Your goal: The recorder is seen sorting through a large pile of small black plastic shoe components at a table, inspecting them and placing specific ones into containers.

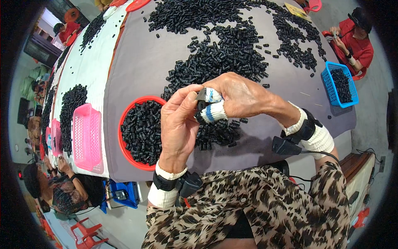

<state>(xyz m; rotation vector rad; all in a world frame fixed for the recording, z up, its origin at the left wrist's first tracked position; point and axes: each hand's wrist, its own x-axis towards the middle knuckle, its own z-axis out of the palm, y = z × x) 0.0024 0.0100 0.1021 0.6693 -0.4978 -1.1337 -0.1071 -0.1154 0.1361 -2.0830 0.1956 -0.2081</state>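
My two hands meet in front of my chest, above the table. My left hand [179, 120] is closed, its thumb and forefinger pinching a small black cylinder [201, 105], mostly hidden by the fingers. From the other side, my right hand [240, 96] bends in with thumb and finger closed against it; both wear white wraps with blue marks. A thin greyish sliver shows at the right fingertips, too small to name. Beneath my hands lies a heap of like black cylinders [217, 62]. More of them fill a red round basin [122, 135] beside my left hand.
A grey cloth [132, 62] covers the table. At the left stands a pink basket [87, 137]; a blue basket [340, 83] with black pieces stands at the right edge. Co-workers sit at the right [356, 45] and lower left [62, 191]. A cable [319, 153] hangs off my right wrist strap.
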